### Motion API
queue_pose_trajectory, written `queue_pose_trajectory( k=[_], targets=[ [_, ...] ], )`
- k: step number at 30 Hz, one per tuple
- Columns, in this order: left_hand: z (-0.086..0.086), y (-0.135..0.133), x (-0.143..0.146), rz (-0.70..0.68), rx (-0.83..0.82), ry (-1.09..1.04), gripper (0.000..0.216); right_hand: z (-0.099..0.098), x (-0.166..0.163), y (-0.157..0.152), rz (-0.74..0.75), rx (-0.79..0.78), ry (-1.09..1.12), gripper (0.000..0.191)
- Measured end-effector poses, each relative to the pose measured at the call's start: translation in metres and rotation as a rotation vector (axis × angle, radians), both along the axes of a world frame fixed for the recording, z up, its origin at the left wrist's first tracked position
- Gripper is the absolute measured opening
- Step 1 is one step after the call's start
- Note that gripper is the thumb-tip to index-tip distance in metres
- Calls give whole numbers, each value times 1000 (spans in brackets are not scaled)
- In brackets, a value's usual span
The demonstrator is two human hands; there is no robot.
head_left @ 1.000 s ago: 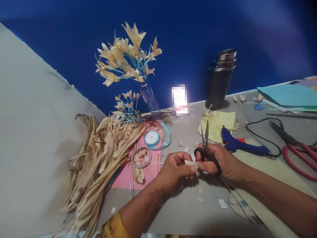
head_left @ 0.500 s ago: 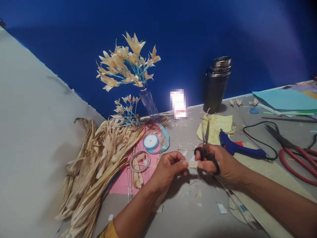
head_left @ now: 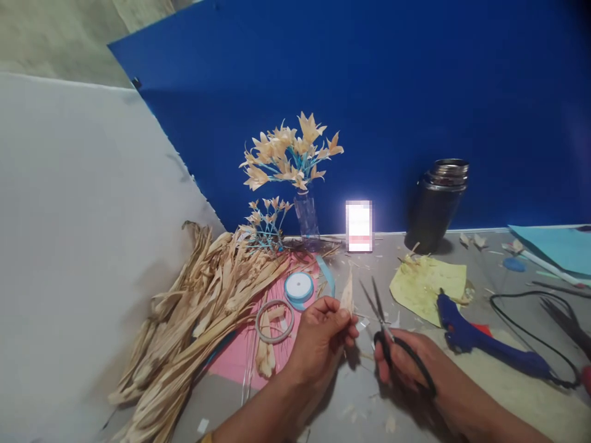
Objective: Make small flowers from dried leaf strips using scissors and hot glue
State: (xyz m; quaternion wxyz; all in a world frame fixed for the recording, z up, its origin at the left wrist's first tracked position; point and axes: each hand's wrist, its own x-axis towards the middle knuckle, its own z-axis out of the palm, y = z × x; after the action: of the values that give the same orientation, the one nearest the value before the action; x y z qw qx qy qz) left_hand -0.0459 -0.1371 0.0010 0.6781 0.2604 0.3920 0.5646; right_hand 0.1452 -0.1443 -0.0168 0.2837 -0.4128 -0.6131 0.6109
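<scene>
My left hand (head_left: 321,335) pinches a small pointed strip of dried husk (head_left: 347,294) and holds it upright above the grey table (head_left: 351,412). Just to its right, my right hand (head_left: 406,369) grips black-handled scissors (head_left: 383,320) with the blades slightly parted and pointing up and left, a short gap away from the strip. Both hands hover near the table's front middle.
A heap of dried husks (head_left: 198,307) lies at left over pink paper (head_left: 240,354), with a blue ribbon spool (head_left: 298,287) and a tape ring (head_left: 276,320). Husk flowers in a bottle (head_left: 295,160), a steel flask (head_left: 436,203), yellow paper (head_left: 429,286) and a blue glue gun (head_left: 480,341) stand behind and right.
My hands have come apart: the left lifted the husk strip upright and the scissors moved off it to the right and lower. The camera tilted up.
</scene>
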Motion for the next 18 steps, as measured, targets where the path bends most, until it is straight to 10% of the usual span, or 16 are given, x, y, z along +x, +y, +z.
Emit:
queue_pose_trajectory(
  k=[18],
  targets=[
    [-5,-7,8,-99,41,-2,38,2,-14,-8,38,-153,42,68]
  ],
)
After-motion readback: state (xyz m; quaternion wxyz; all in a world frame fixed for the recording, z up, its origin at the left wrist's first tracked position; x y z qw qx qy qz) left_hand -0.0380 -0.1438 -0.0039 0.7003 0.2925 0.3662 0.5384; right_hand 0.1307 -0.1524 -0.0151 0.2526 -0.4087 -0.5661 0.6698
